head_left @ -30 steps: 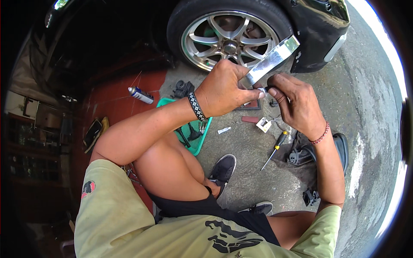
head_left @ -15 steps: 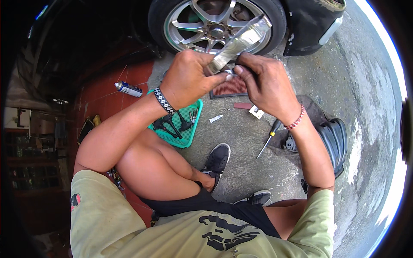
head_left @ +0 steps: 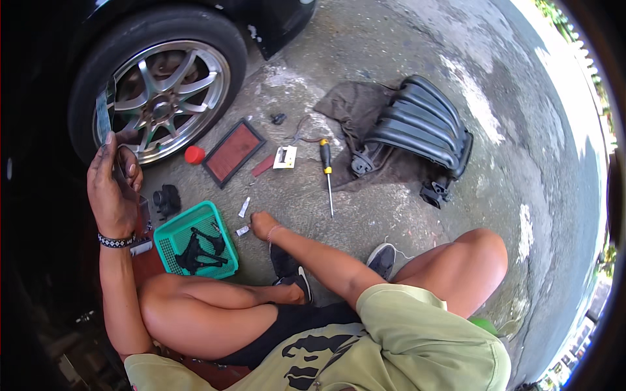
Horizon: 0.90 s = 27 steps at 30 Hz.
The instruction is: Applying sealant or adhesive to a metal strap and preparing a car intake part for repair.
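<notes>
My left hand (head_left: 114, 186) is raised at the left, in front of a car wheel (head_left: 156, 88), and grips a long flat grey metal strip (head_left: 103, 112) that stands upright. My right hand (head_left: 263, 225) reaches down to the concrete ground, its fingers on or just over a small silvery piece (head_left: 242, 230); whether it grips it I cannot tell. A second small silvery piece (head_left: 244, 206) lies just beyond. A green plastic basket (head_left: 171, 229) holding black parts (head_left: 199, 247) sits between my hands.
On the ground lie a yellow-and-black screwdriver (head_left: 327, 173), a red flat air filter in a black frame (head_left: 233, 151), a red cap (head_left: 193, 154), a small white card (head_left: 285, 157), and a black ribbed intake manifold (head_left: 420, 130) on a dark cloth (head_left: 349, 104).
My hands have come apart. The left has swung to the left with the metal strip, and the right has dropped to the ground. My view has shifted right.
</notes>
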Available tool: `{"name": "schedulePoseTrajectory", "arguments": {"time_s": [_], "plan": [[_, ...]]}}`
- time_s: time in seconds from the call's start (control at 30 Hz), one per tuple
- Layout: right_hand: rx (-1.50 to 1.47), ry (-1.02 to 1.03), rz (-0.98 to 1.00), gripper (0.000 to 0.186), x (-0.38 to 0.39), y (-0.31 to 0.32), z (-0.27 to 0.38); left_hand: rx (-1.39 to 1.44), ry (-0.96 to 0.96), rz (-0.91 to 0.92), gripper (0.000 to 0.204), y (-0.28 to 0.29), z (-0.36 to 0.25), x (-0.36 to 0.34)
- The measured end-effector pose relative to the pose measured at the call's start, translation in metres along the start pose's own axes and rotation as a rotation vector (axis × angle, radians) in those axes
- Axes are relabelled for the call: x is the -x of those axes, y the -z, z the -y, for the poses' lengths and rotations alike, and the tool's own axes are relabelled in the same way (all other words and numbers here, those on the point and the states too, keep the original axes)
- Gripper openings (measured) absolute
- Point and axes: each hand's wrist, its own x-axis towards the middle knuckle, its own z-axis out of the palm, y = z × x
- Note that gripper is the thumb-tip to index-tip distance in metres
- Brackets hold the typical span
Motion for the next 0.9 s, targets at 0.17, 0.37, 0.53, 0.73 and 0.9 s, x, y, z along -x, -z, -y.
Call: {"name": "schedulePoseTrajectory", "arguments": {"time_s": [0.17,0.37,0.53,0.73,0.9], "plan": [[0.111,-0.022,-0.041,0.032,0.025,0.024,0.007,0.184,-0.006,0.311,0.037,-0.039,0.0,-0.025],[0.275,-0.008,-0.062,0.031,0.063,0.136,-0.049,0.282,-0.13,0.55,0.034,-0.125,0.008,-0.057],[0.559,-0.268,-0.101,0.021,0.142,0.28,-0.073,0.226,-0.172,0.697,0.04,-0.201,0.026,-0.065],[0.62,-0.381,-0.207,0.021,0.329,0.482,-0.074,0.024,-0.14,0.746,0.042,-0.238,0.068,-0.074],[0.323,-0.653,-1.295,0.028,0.509,0.538,-0.087,-0.07,-0.112,0.794,0.038,-0.251,0.103,-0.09]]}}
